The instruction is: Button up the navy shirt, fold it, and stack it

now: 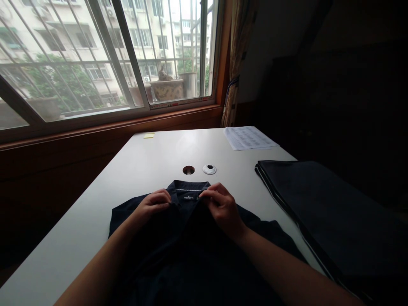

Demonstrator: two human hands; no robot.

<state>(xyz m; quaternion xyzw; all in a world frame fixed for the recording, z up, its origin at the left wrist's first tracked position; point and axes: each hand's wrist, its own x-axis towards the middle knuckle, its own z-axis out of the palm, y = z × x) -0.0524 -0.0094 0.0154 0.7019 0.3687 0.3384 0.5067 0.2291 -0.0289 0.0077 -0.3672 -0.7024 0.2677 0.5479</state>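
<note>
A dark navy collared shirt (178, 255) lies spread on the white table, its collar toward the far side and its sleeves out to both sides. Inside the neck a printed label shows in pale letters. On the left edge of the collar, my left hand (156, 202) is closed, pinching the cloth between thumb and fingers. My right hand (223, 207) pinches the collar's right edge. The lower part of the shirt is very dark, so its front details cannot be made out.
Beyond the shirt, the white table (165, 148) has a round cable hole (188, 170) and a loose round cover (209, 169). Printed sheets (250, 138) and a yellow sticky note (148, 135) lie at the far edge. Dark folded fabric (318, 204) covers the right side. A barred window stands behind.
</note>
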